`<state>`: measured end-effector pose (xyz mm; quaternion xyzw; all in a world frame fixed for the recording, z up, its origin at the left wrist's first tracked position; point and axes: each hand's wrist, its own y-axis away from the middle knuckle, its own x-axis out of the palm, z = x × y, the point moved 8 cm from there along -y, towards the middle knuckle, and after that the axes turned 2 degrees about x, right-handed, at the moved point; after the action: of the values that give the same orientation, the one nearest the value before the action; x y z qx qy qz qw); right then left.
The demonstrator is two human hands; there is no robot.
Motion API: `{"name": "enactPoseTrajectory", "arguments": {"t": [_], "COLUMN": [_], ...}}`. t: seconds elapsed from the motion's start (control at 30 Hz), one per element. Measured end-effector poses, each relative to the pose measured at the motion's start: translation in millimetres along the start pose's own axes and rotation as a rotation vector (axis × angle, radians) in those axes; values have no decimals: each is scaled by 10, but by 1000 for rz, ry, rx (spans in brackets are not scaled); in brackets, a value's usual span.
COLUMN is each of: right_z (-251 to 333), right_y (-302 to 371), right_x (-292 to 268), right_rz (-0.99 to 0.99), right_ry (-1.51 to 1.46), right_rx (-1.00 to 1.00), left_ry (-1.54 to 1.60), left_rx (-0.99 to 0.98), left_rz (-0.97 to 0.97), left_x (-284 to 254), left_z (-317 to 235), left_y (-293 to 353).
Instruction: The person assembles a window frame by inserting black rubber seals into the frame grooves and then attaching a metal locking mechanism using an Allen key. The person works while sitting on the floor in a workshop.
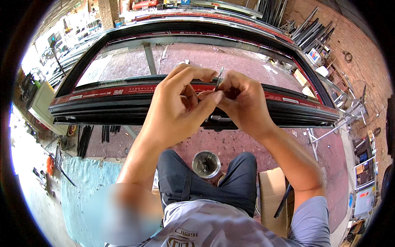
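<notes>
In front of me, above the near rail of a black window frame (103, 108), my two hands meet at a thin, pointed metal piece (220, 76). Its lower part disappears among the fingertips, so its exact kind cannot be made out. My right hand (247, 101) pinches it, with the fingers curled in. My left hand (175, 107) is closed from the other side, its thumb tip against the lower end and its index finger bent beside it. Red printed film (279, 97) runs along the rail behind my hands. A small dark metal fitting (220, 119) shows at the rail's front edge below them.
A round metal can (206, 164) stands on the floor between my knees. An open cardboard box (272, 197) is beside my right leg. Grey metal stands (345, 109) rise at the frame's right end. Dark profiles (312, 33) lean against the brick wall at the far right.
</notes>
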<state>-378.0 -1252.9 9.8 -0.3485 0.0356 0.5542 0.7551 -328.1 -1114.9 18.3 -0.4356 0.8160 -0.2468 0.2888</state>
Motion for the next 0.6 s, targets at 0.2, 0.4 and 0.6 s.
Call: {"name": "enactPoseTrajectory", "arguments": {"t": [0.2,0.4,0.6], "right_z": [117,22,-78], "right_y": [57,144,147], "right_x": [30,34,74], "right_rz": [80,59,50], "right_ry": [84,-39,-101], "right_rx": [31,117,305], "left_ry": [-84,66,39], "left_rx": [-130,-22,17], "left_rz": [-18,40,60], "left_x": [16,84,81], "left_z": [148,153,153], "left_y": [-94,-109,-146]}}
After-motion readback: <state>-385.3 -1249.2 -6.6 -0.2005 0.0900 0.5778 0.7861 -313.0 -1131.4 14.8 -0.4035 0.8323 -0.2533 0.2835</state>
